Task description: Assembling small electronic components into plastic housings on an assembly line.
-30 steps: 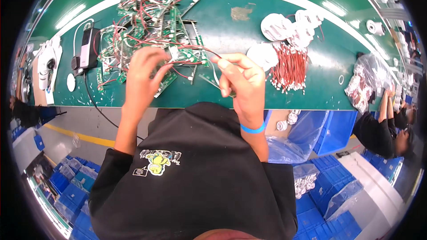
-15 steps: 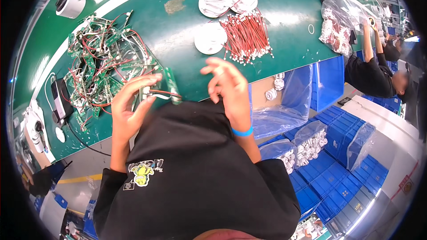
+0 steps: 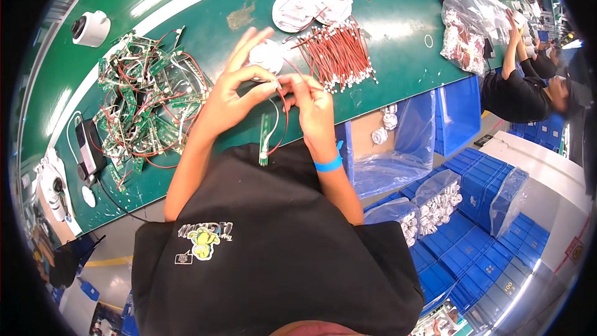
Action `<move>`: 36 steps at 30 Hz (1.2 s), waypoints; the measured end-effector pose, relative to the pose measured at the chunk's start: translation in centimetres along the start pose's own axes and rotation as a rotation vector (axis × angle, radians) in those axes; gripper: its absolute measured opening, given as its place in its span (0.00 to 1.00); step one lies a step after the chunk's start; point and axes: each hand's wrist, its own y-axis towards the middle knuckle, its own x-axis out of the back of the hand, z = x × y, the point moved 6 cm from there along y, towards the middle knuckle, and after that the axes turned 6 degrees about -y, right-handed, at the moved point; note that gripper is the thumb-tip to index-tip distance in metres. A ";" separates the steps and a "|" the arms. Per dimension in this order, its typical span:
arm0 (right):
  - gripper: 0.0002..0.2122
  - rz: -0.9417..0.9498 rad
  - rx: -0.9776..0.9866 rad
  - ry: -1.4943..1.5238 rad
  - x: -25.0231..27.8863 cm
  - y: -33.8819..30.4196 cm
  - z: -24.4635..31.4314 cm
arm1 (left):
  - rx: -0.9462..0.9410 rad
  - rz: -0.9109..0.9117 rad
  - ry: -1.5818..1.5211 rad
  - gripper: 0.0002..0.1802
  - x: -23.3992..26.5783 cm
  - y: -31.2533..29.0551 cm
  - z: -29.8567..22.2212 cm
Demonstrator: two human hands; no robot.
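Observation:
Just beyond my body, both hands meet over the table's near edge. My left hand (image 3: 233,96) pinches a small white connector (image 3: 277,83) between thumb and index finger, its other fingers raised. From there red and white wires hang down to a narrow green circuit board (image 3: 265,138), dangling upright before my shirt. Fingertips of my right hand (image 3: 314,102) are closed on a thin red cable (image 3: 292,66), right beside the connector; its end is hidden by the fingers. Behind my left fingers lies a white round part (image 3: 267,56). A spread of red cables (image 3: 336,56) with white ends lies farther off.
A tangled pile of wired circuit boards (image 3: 146,99) covers the table's left. More white round parts (image 3: 294,12) sit at the back. An open blue bin (image 3: 392,168) lined with plastic adjoins the near edge at right. A co-worker (image 3: 519,96) handles items farther right.
My left hand has moved right and up, bringing the circuit board along by its wires. My right hand has taken hold of a red cable, and the two hands have come together.

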 end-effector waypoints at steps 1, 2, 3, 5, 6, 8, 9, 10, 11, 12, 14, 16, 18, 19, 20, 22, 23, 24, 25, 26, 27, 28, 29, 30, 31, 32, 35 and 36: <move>0.11 0.055 -0.001 -0.077 0.0 -0.4 0.1 | 0.022 0.058 0.023 0.10 -0.3 0.1 0.4; 0.10 0.017 -0.012 0.014 0.1 -1.0 0.3 | 0.045 0.115 0.047 0.10 -0.8 0.3 0.6; 0.09 -0.041 0.045 -0.034 0.6 -1.4 0.9 | 0.147 0.006 -0.034 0.12 -1.0 -0.6 0.5; 0.10 -0.186 0.216 -0.211 1.9 -2.7 2.7 | 0.103 -0.016 0.137 0.12 -1.1 -1.7 -1.0; 0.10 -0.243 0.295 -0.351 2.4 -3.4 3.6 | 0.148 -0.042 0.137 0.12 -1.1 -2.3 -1.2; 0.11 -0.285 0.382 -0.423 3.4 -4.3 4.5 | 0.130 -0.063 0.134 0.12 -1.1 -3.0 -1.2; 0.11 -0.271 0.358 -0.431 3.9 -4.4 4.6 | 0.104 -0.091 0.135 0.12 -0.9 -3.2 -1.3; 0.11 -0.255 0.330 -0.440 4.4 -4.5 4.6 | 0.070 -0.132 0.121 0.11 -0.9 -3.0 -1.6; 0.10 -0.233 0.385 -0.561 4.7 -4.4 4.8 | 0.077 -0.132 0.119 0.11 -0.9 -2.8 -1.4; 0.10 -0.233 0.315 -0.434 5.2 -4.2 4.4 | 0.043 -0.078 0.119 0.11 -1.2 -2.4 -1.4; 0.09 -0.253 0.237 -0.271 5.2 -3.9 5.2 | 0.020 -0.040 0.072 0.11 -1.6 -2.1 -1.5; 0.09 -0.311 0.306 -0.141 5.0 -4.1 6.5 | 0.016 -0.048 0.091 0.11 -1.4 -2.2 -1.2; 0.08 -0.322 0.364 -0.073 4.7 -4.0 7.1 | 0.025 -0.077 0.068 0.10 -1.0 -2.4 -1.1; 0.09 -0.294 0.381 0.058 4.5 -3.6 7.2 | 0.032 -0.102 0.028 0.10 -0.9 -2.5 -1.0; 0.09 -0.264 0.395 0.189 4.3 -3.1 7.1 | 0.023 -0.092 0.041 0.10 -0.7 -2.6 -0.8; 0.09 -0.214 0.490 0.221 3.7 -1.8 6.4 | -0.019 -0.125 0.034 0.10 -0.4 -2.6 -1.1; 0.09 -0.188 0.593 0.186 3.3 -1.2 6.4 | -0.055 -0.158 0.028 0.11 -0.2 -2.7 -1.4; 0.09 -0.237 0.552 0.137 3.3 -1.1 5.9 | -0.097 -0.182 -0.020 0.11 -0.2 -3.0 -1.6; 0.10 -0.206 0.521 0.238 2.7 -0.5 6.1 | -0.009 -0.183 -0.153 0.12 0.1 -3.6 -1.6; 0.11 -0.175 0.486 0.339 2.1 0.0 6.0 | 0.079 -0.187 -0.286 0.14 0.3 -4.0 -1.9; 0.12 -0.065 0.453 0.412 1.8 0.3 5.7 | 0.078 -0.177 -0.395 0.17 0.3 -3.8 -2.6; 0.12 -0.052 0.447 0.416 1.8 0.4 5.7 | 0.089 -0.159 -0.494 0.17 0.4 -3.9 -2.2; 0.11 0.060 0.418 0.472 1.1 0.6 5.7 | 0.100 -0.141 -0.594 0.17 0.5 -3.8 -2.1; 0.10 0.171 0.387 0.527 0.3 0.8 5.8 | 0.158 -0.150 -0.696 0.18 0.4 -3.8 -2.2; 0.12 0.216 0.320 0.594 -0.3 1.0 5.9 | 0.224 -0.162 -0.731 0.19 0.4 -3.7 -2.2; 0.12 0.226 0.312 0.595 -0.4 0.9 5.9 | 0.290 -0.172 -0.766 0.19 0.4 -3.8 -2.0; 0.14 0.248 0.195 0.332 -1.1 0.0 5.7 | 0.342 -0.235 -0.825 0.21 0.2 -4.1 -1.8; 0.14 0.256 0.190 0.332 -1.5 -0.1 6.0 | 0.379 -0.251 -0.877 0.21 0.0 -4.2 -1.8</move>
